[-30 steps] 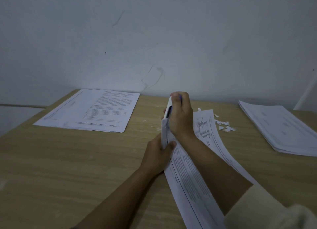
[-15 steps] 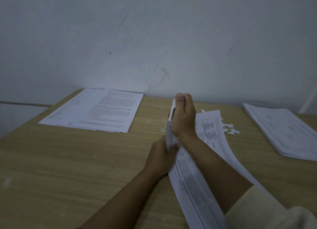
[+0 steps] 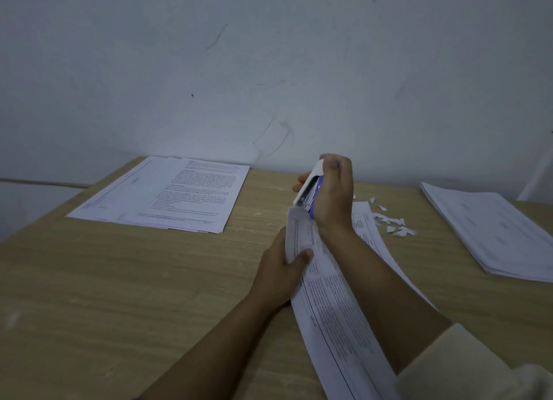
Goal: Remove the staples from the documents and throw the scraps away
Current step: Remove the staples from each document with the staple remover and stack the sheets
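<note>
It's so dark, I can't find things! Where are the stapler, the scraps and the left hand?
stapler (image 3: 309, 185), head view, middle of its body.
scraps (image 3: 399, 233), head view, a piece in the pile.
left hand (image 3: 278, 275), head view, its back.

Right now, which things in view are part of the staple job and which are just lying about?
In the job: document, gripped by left hand; white-and-purple tool in right hand, at its top corner; paper scraps.
Lying about: sheets at far left; paper stack at far right; both untouched.
</note>
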